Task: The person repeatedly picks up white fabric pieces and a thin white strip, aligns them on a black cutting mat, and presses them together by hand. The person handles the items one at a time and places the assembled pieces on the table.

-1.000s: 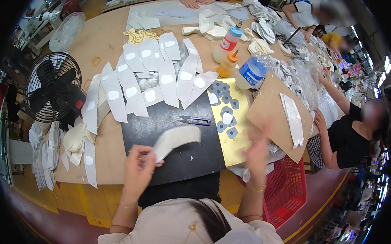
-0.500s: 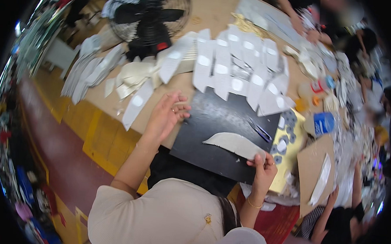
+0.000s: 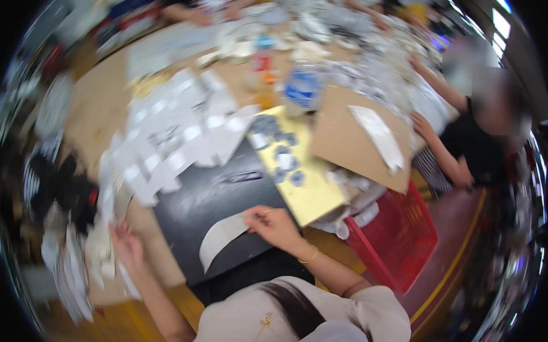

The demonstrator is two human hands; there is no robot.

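My right hand (image 3: 274,226) pinches one end of a curved, crescent-shaped off-white piece (image 3: 217,240), which looks like cut fabric or leather. The piece slants down and left from my fingers, over the near part of a black mat (image 3: 190,207). Left of the mat, my left hand (image 3: 127,244) is raised with fingers apart and nothing in it, near some white cut pieces (image 3: 109,188). A pair of small dark snips (image 3: 244,176) lies on the mat. Rows of overlapping white pieces (image 3: 172,121) with pale patches spread beyond it. Motion blurs part of the picture.
Right of the mat, a yellow sheet (image 3: 306,200) carries grey round pieces. Nearby stand a blue-labelled container (image 3: 303,90) and a red-labelled bottle (image 3: 260,63). Brown cardboard (image 3: 337,125) sits above a red crate (image 3: 399,237). A black fan (image 3: 62,183) stands left. Co-workers sit around the table.
The view has swung to the right, showing the red crate more fully. My right hand still holds the curved piece, now slanting more steeply. My left hand is farther left of the mat.
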